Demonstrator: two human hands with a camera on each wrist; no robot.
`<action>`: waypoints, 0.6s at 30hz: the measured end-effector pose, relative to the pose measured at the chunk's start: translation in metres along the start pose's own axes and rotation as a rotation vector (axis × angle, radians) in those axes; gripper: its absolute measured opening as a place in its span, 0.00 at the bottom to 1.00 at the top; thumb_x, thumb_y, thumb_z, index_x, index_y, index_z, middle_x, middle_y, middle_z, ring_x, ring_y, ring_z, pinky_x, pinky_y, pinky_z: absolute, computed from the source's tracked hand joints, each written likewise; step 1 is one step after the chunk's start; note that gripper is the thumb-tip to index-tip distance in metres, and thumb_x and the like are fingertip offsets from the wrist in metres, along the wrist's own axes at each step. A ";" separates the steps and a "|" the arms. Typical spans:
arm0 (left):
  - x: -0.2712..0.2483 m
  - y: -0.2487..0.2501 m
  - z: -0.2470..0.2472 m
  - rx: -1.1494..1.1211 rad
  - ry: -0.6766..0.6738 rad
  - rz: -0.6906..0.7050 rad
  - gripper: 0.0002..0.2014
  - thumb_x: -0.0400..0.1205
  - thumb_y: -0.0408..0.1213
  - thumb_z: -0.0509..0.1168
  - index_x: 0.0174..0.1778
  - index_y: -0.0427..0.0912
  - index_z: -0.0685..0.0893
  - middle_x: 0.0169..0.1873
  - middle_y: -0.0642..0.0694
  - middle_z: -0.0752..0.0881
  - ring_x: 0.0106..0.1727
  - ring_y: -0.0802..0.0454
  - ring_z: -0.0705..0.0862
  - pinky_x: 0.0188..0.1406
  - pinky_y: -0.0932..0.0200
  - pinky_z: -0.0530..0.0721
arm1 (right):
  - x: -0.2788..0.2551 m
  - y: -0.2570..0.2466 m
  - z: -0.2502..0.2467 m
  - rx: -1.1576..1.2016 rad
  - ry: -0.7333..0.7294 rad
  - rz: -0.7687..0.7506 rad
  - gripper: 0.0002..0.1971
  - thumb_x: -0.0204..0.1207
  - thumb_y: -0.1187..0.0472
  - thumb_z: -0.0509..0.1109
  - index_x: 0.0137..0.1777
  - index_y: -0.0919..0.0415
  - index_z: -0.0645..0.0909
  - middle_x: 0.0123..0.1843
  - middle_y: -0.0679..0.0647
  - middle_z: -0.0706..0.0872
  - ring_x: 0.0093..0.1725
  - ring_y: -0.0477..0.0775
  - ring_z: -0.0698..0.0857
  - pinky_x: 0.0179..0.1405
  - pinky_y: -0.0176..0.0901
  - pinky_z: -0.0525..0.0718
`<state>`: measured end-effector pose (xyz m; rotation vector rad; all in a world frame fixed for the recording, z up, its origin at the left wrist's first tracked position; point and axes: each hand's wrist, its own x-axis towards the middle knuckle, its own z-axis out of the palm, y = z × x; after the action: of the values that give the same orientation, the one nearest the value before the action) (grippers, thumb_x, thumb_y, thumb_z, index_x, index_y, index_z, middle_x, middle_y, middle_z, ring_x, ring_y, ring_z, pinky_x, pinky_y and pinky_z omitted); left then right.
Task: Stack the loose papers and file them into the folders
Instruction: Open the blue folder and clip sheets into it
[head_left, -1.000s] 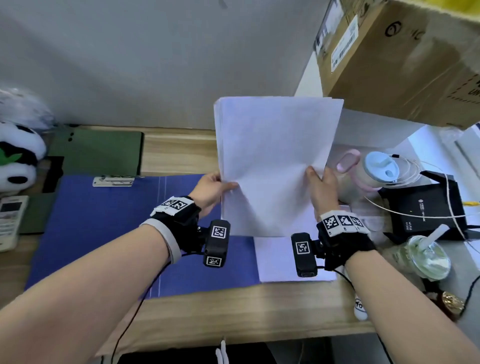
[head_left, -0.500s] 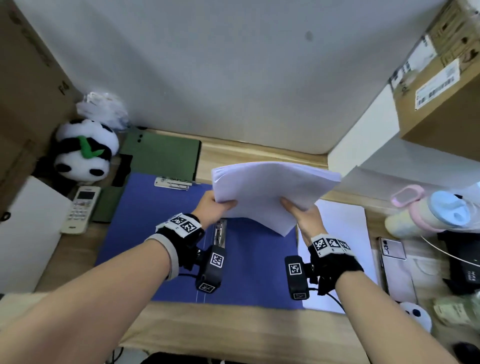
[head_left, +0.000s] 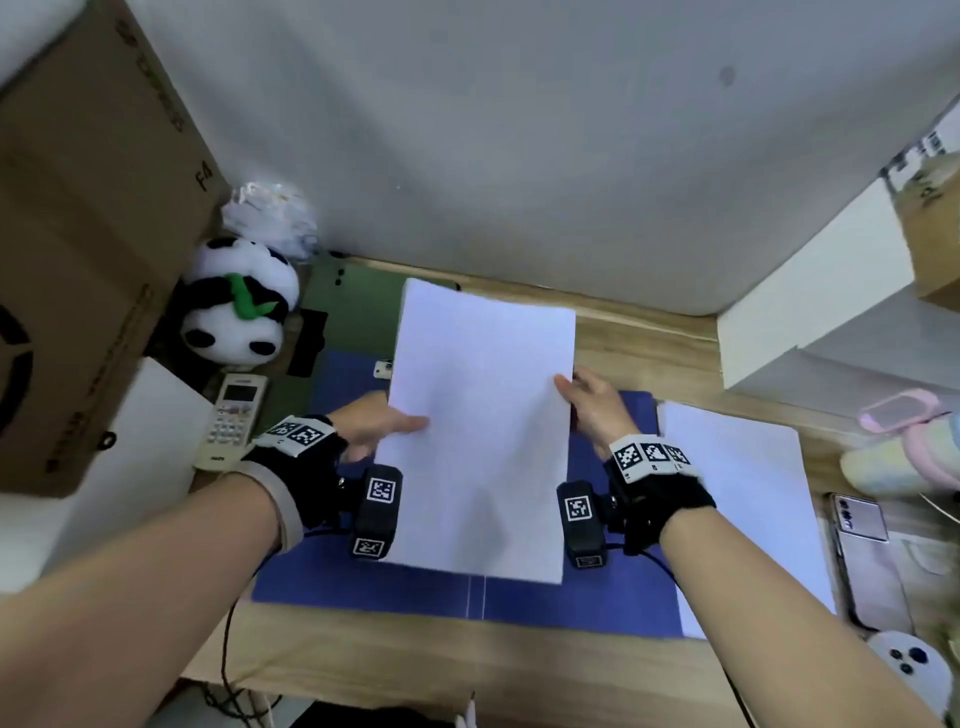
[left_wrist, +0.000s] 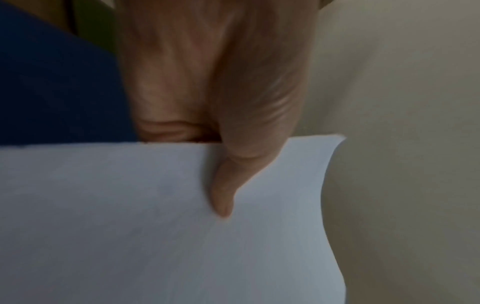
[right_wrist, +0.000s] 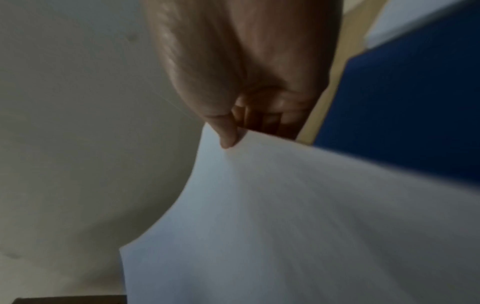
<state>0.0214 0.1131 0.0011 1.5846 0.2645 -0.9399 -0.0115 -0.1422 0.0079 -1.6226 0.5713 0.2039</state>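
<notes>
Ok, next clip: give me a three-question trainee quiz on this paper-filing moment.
1. True or false: both hands grip the paper stack.
2. Which folder lies directly under the stack? A. green folder B. blue folder C. neither
3. Fill in: on the desk, right of the blue folder, lies a loose white ____.

Key
1. True: the left hand holds the left edge with its thumb on top, and the right hand pinches the right edge.
2. B. The green folder sits further back, near the toy panda.
3. sheet
</notes>
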 end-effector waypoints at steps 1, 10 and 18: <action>0.000 -0.012 -0.013 0.022 -0.014 -0.069 0.21 0.79 0.21 0.63 0.70 0.27 0.76 0.57 0.32 0.85 0.45 0.45 0.87 0.62 0.44 0.81 | 0.006 0.008 0.010 -0.035 -0.013 0.046 0.09 0.81 0.67 0.62 0.55 0.65 0.82 0.45 0.56 0.86 0.46 0.57 0.84 0.47 0.45 0.83; 0.007 -0.061 -0.071 -0.040 0.088 -0.252 0.19 0.82 0.29 0.63 0.69 0.28 0.77 0.56 0.31 0.85 0.49 0.40 0.84 0.54 0.48 0.81 | 0.015 0.052 0.088 -0.410 -0.155 0.253 0.12 0.77 0.70 0.62 0.57 0.75 0.81 0.55 0.70 0.87 0.50 0.67 0.87 0.52 0.58 0.88; 0.041 -0.066 -0.086 0.012 0.391 -0.097 0.12 0.84 0.29 0.60 0.60 0.27 0.82 0.55 0.31 0.85 0.50 0.42 0.82 0.51 0.52 0.79 | 0.042 0.066 0.115 -0.559 0.005 0.249 0.12 0.77 0.63 0.60 0.41 0.74 0.79 0.36 0.63 0.78 0.38 0.59 0.79 0.47 0.58 0.86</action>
<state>0.0417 0.1952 -0.0782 1.7726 0.6142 -0.6981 0.0164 -0.0436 -0.0856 -2.0859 0.7652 0.5854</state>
